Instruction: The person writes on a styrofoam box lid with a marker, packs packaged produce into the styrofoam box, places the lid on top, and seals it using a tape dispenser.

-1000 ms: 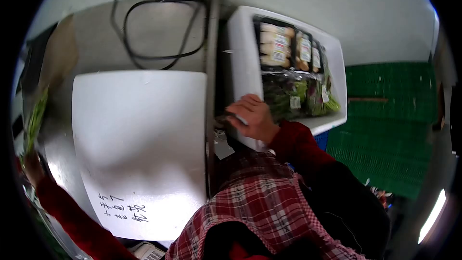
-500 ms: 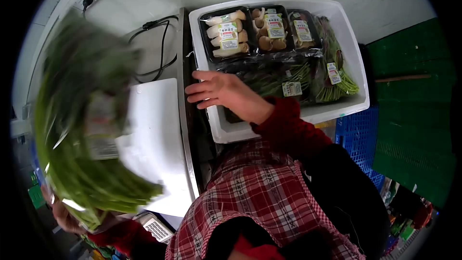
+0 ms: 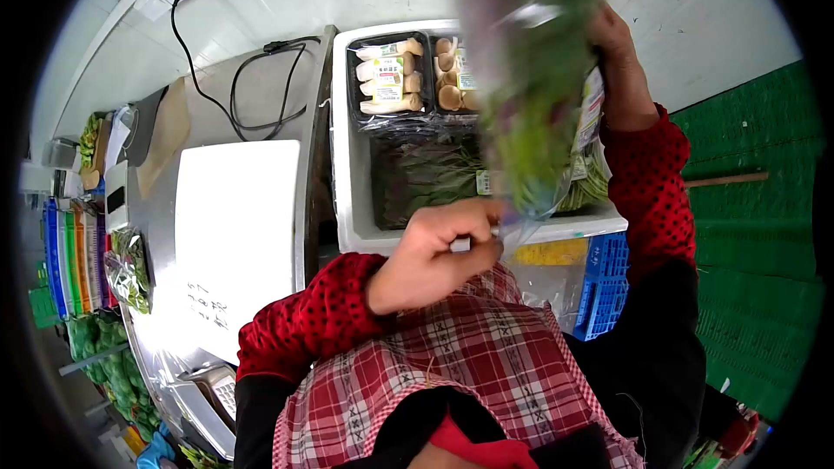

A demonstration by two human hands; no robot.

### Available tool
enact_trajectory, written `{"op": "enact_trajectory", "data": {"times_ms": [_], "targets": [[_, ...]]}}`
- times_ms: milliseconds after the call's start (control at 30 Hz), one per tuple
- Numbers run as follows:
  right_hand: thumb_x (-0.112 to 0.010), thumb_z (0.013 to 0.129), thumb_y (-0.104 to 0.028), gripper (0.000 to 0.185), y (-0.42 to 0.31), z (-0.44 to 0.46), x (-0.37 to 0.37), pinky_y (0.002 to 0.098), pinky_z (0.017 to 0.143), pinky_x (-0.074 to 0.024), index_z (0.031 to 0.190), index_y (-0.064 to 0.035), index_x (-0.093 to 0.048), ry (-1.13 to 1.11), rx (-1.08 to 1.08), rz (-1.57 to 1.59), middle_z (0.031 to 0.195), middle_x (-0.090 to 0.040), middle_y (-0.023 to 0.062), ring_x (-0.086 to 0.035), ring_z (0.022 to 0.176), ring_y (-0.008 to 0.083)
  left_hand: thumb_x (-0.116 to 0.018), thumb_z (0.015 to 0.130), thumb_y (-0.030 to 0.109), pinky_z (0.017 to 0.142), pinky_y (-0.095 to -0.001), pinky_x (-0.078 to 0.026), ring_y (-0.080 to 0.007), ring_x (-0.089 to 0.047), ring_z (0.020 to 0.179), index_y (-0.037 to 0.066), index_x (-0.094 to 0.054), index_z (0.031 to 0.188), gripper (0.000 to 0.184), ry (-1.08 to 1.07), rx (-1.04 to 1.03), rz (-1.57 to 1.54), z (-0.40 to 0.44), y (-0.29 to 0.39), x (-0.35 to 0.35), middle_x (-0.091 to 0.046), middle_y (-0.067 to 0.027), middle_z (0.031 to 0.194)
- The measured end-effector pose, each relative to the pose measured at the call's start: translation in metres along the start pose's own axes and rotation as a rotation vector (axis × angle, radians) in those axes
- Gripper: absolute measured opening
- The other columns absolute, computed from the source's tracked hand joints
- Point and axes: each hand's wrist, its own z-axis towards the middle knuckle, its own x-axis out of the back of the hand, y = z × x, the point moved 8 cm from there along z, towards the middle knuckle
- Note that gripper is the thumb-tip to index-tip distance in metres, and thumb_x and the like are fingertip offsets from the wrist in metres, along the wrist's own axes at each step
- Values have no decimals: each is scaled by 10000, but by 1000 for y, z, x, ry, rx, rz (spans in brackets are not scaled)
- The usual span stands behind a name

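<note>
A clear bag of leafy greens (image 3: 530,95), blurred by motion, hangs upright over the white foam box (image 3: 349,226). High on the bag's right side, my right hand (image 3: 615,48) grips it with fingers partly hidden behind. My left hand (image 3: 447,247) is closed in a pinch on the bag's lower end, by the stems. Inside the box, a tray of thick mushrooms (image 3: 391,78) and a second mushroom tray (image 3: 448,78), partly covered by the bag, lie along the back. More bagged greens (image 3: 426,174) lie in front of them.
Left of the box, a white board (image 3: 239,226) with handwriting lies on the metal counter (image 3: 204,113). A black cable (image 3: 234,108) runs to a wall socket. Another bag of greens (image 3: 129,269) rests at the counter's left edge. Blue crates (image 3: 602,282) stand below the box's right side.
The bagged greens have passed from the far left to above the foam box. My right hand, open before, now holds the bag; my left hand has come across to its lower end.
</note>
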Motion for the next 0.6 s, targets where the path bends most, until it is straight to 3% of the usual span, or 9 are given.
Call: {"op": "enact_trajectory", "data": {"times_ms": [33, 100, 233, 300, 400, 467, 500, 567, 600], "targets": [[-643, 906, -245, 443, -1, 1, -7, 302, 762, -552, 1276, -29, -531, 8, -56, -176, 1050, -657, 83, -655, 896, 158, -669, 778, -75, 740, -283, -485, -150, -621, 824, 4, -507, 756, 181, 28, -21, 45, 3, -5, 3, -620, -76, 840], [-772, 794, -117, 555, 1, 3, -23, 254, 733, -537, 1282, -4, -533, 13, -82, -344, 932, -678, 97, -656, 798, 130, -681, 801, -43, 698, -249, -462, -80, -552, 752, 12, -537, 769, 158, 125, 249, -112, 4, -32, 18, -559, -18, 761], [-775, 801, -143, 589, 16, 7, -38, 237, 687, -497, 1313, -8, -519, -146, 4, -601, 921, -668, 82, -617, 778, 99, -702, 819, 13, 702, -234, -446, -62, -528, 768, -3, -593, 824, 111, 180, 323, -311, -4, -76, 17, -571, -9, 806], [-776, 793, -151, 604, 32, 7, -49, 245, 675, -479, 1327, -36, -519, -338, -61, -642, 882, -654, 60, -596, 762, 94, -694, 836, 36, 792, -256, -468, -112, -596, 873, -22, -616, 932, 136, 36, 312, -206, -12, -81, -5, -629, -36, 893], [-759, 794, -233, 553, 88, -2, -49, 300, 733, -478, 1281, -58, -566, -508, -158, -804, 856, -639, 42, -592, 803, 143, -651, 886, 44, 761, -245, -490, -82, -593, 855, 3, -610, 980, 111, 0, 332, -198, -23, -87, -17, -640, -35, 944], [-747, 805, -205, 508, 137, -11, -52, 313, 799, -481, 1253, -38, -575, -674, -181, -784, 957, -639, 59, -596, 880, 163, -646, 900, 88, 752, -239, -488, -74, -589, 854, 1, -584, 1058, 190, -110, 851, -309, -54, -123, -27, -629, -34, 936], [-736, 818, -168, 480, 164, -18, -54, 314, 844, -484, 1243, -19, -570, -752, -256, -738, 1058, -639, 74, -597, 939, 164, -646, 900, 88, 752, -239, -488, -74, -589, 854, 1, -584, 1058, 190, -102, 851, -312, -61, -133, -29, -629, -34, 936], [-758, 793, -276, 492, 222, -24, -51, 340, 814, -483, 1173, 1, -613, -798, -248, -797, 956, -669, 145, -626, 876, 236, -706, 846, 210, 669, -265, -487, -99, -611, 877, -22, -561, 1149, 409, -75, 679, -261, -64, -146, -27, -623, -64, 940], [-760, 790, -285, 492, 243, -24, -48, 344, 823, -485, 1160, 6, -616, -773, -246, -774, 995, -669, 167, -635, 897, 249, -695, 844, 203, 661, -290, -501, -129, -624, 858, -28, -573, 1130, 387, -62, 694, -236, -59, -137, -24, -630, -79, 927]]}}
